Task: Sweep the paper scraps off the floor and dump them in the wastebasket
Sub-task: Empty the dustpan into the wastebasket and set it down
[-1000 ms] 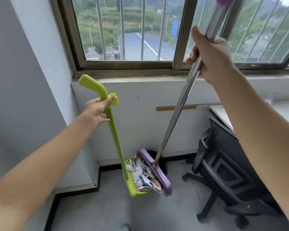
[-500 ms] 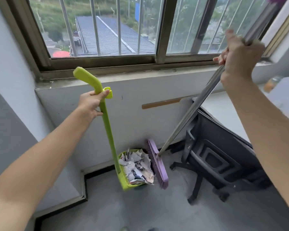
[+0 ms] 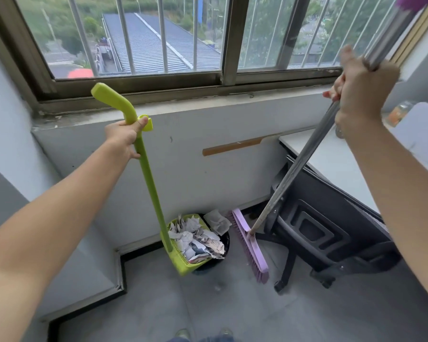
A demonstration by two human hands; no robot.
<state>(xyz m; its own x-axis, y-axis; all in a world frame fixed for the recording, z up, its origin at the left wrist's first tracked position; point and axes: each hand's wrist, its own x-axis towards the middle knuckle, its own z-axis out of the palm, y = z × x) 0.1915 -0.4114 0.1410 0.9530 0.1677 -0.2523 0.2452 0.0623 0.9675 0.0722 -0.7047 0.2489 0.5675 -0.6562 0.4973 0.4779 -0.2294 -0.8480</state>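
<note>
green plastic fills the left hand (image 3: 124, 137): its fingers (image 3: 140, 123) are clamped round the upright handle of the dustpan (image 3: 150, 183), just under the bent top grip, with the thumb beside a small clip. far below those fingers, at the foot of the handle, the pan's tray is tilted and heaped with crumpled paper scraps (image 3: 195, 239). the black wastebasket (image 3: 225, 244) sits right under and behind the tray, mostly hidden by it. one pale crumpled scrap lies at the basket's far rim, beyond the tray; whether it is inside the basket i cannot tell.

the right hand (image 3: 361, 95) is raised high, and its fingers are clamped round the metal shaft of the broom (image 3: 302, 166), a short way below the purple cap at the top. from those fingers the shaft slopes down and to the left to the purple brush head, which stands just right of the wastebasket, apart from the dustpan, bristles pointing down. whether the bristles touch the grey floor (image 3: 232, 314) i cannot tell.

a black office chair (image 3: 319, 233) stands right of the brush head, and the shaft crosses in front of it. a white counter (image 3: 331, 166) runs below the right hand. a barred window (image 3: 158, 40) spans the wall above both sets of fingers.
</note>
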